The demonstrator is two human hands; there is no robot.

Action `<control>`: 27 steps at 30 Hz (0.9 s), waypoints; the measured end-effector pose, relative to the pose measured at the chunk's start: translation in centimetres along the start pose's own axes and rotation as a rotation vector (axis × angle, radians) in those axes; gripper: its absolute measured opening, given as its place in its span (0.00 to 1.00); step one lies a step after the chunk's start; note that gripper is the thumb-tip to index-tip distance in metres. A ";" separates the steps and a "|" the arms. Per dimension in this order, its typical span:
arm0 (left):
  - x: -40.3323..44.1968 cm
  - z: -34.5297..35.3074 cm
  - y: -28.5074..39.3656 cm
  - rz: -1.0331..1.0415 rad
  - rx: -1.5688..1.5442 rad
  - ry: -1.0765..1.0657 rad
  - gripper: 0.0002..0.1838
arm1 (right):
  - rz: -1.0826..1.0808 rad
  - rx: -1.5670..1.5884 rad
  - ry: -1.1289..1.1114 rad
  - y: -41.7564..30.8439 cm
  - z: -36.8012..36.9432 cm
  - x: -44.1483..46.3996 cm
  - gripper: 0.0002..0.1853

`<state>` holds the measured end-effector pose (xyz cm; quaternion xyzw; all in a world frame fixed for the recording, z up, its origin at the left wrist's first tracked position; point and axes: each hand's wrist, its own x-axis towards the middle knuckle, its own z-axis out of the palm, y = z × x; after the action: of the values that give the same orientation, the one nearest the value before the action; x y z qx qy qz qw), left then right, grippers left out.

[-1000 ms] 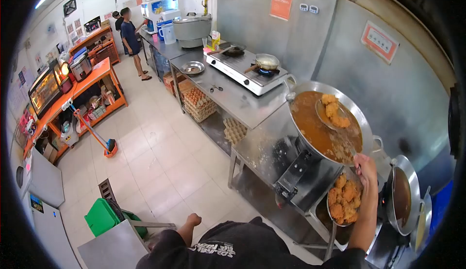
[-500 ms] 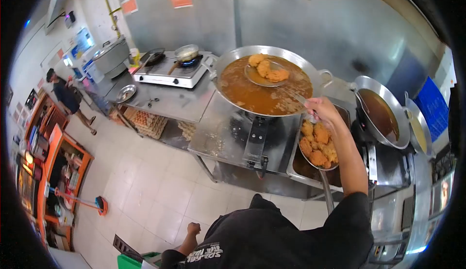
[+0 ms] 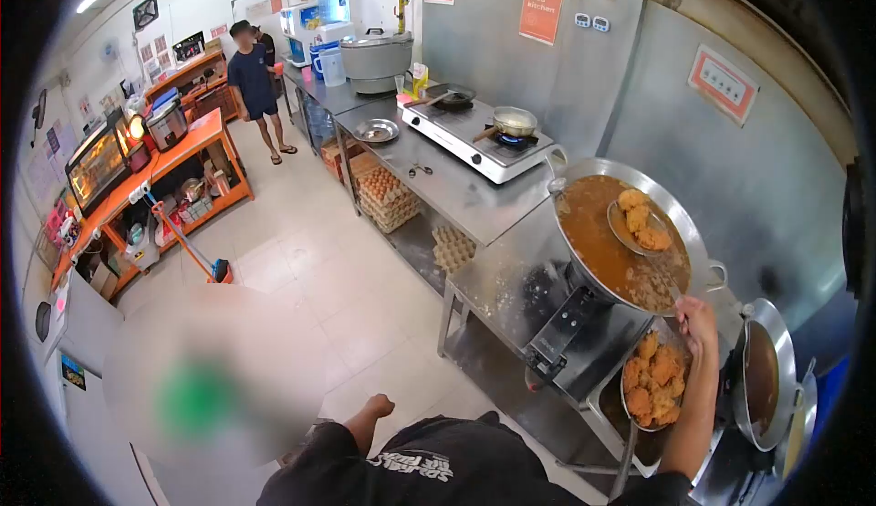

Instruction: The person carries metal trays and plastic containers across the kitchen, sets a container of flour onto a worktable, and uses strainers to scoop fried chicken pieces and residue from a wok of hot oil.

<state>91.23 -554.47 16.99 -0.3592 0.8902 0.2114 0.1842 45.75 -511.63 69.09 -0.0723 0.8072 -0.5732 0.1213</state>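
My right hand (image 3: 697,323) is closed round the handle of a skimmer (image 3: 622,229). Several pieces of fried chicken (image 3: 650,235) rest on the skimmer, over the brown oil of a large wok (image 3: 580,170). Just below this hand, more fried chicken (image 3: 653,380) fills a long-handled strainer set over a metal tray (image 3: 599,403). My left hand (image 3: 378,406) hangs by my body with its fingers curled and nothing visible in them.
A white two-burner stove (image 3: 474,152) with a small pan (image 3: 515,121) stands beyond the wok. A second wok (image 3: 766,374) is at the right. Egg trays (image 3: 388,198) sit under the counter. Two people stand at the back left, one in dark clothes (image 3: 253,82).
The view swung right and down, then back left. The skimmer with chicken stays over the wok in my right hand. A person at the back has turned and holds a pink cup.
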 end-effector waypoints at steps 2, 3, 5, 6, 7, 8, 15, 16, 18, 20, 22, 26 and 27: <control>0.4 0.1 -0.7 -0.096 -0.163 -0.100 0.18 | 0.034 -0.005 0.016 -0.3 0.0 -0.8 0.07; -0.1 0.4 -1.0 -0.152 -0.248 -0.139 0.17 | 0.018 0.016 -0.005 0.1 -0.2 -0.3 0.05; -1.3 -0.2 -1.2 -0.074 0.001 -0.400 0.17 | 0.018 0.026 -0.007 -0.5 0.0 0.1 0.05; -1.4 -0.8 -1.4 -0.032 0.126 -0.518 0.18 | 0.008 0.037 -0.008 -0.7 0.1 0.3 0.05; -1.7 -1.2 -1.5 -0.106 0.041 -0.523 0.15 | 0.015 0.029 -0.012 -0.5 -0.1 0.0 0.05; -1.8 -1.2 -1.8 -0.183 -0.084 -0.484 0.15 | 0.021 0.021 -0.016 -0.3 -0.6 -0.5 0.05; -1.2 -1.1 -2.4 -0.251 -0.096 -0.461 0.17 | 0.007 0.112 -0.074 0.1 -0.6 0.2 0.06; -0.4 -1.3 -2.2 -0.250 -0.047 -0.485 0.17 | 0.019 0.098 -0.058 -0.1 -0.7 -0.2 0.05; 0.5 -0.7 -2.5 -0.247 -0.195 -0.338 0.18 | 0.039 0.068 -0.034 -0.5 -0.9 -1.1 0.05; 0.8 -1.0 -2.2 -0.241 -0.271 -0.272 0.19 | 0.036 0.064 0.029 0.1 -0.7 -0.9 0.05; -0.5 -2.9 -0.5 -0.233 -0.266 -0.298 0.19 | 0.018 0.077 0.011 0.7 -0.8 -0.5 0.05; -0.4 -3.8 0.0 -0.211 -0.186 -0.363 0.19 | -0.007 0.075 -0.063 0.0 -1.4 -0.5 0.06; -0.2 -3.6 -0.3 -0.207 -0.206 -0.341 0.19 | -0.003 0.057 -0.053 -0.2 -1.5 -0.7 0.07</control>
<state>90.92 -556.43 20.05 -0.4245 0.7782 0.3390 0.3151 46.02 -510.18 69.87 -0.0850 0.7870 -0.5939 0.1438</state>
